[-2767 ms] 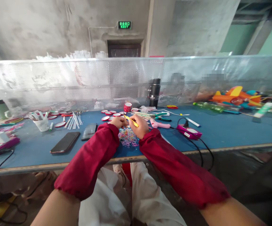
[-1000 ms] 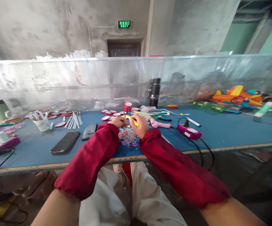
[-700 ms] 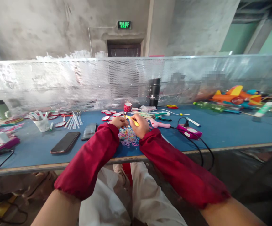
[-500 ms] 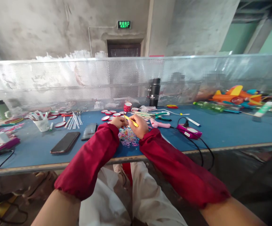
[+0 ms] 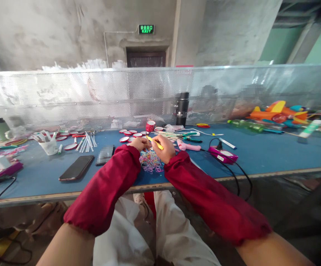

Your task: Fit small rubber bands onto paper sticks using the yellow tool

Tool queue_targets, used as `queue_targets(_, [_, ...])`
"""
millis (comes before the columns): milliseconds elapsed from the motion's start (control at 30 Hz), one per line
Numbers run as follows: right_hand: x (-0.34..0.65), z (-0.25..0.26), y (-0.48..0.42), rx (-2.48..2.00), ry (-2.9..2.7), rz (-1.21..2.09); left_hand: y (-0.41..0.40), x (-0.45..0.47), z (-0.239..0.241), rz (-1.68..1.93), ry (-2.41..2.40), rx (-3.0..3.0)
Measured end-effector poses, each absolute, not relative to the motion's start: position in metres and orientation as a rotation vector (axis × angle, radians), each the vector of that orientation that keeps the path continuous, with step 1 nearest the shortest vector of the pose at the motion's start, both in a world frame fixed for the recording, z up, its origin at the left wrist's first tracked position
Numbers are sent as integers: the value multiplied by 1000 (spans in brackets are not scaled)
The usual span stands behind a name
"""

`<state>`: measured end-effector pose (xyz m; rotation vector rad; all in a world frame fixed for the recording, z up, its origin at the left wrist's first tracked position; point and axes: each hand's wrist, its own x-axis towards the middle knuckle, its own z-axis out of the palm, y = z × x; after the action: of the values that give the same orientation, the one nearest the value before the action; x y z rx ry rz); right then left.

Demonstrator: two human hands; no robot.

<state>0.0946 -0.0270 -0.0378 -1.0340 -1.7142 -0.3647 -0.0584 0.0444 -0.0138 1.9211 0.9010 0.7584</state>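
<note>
Both my hands meet over a small heap of coloured rubber bands on the blue table. My right hand is closed around a thin yellow tool whose tip points left toward my left hand. My left hand's fingers are pinched together on something small that I cannot make out. Red sleeves cover both forearms.
Two phones lie left of my hands. Round red-rimmed discs, white sticks and a plastic cup sit behind. A pink glue gun, a pink corded device, a black flask and a toy plane lie to the right. A perforated metal screen backs the table.
The yellow tool's tip has shifted slightly back and forth between my hands; both hands stay over the rubber bands. Nothing else on the table has moved.
</note>
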Motion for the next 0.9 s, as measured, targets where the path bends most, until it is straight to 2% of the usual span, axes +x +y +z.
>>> queue_targets(900, [95,-38,-27,-1025,-1699,-358,43,-57,-14,764,892,1877])
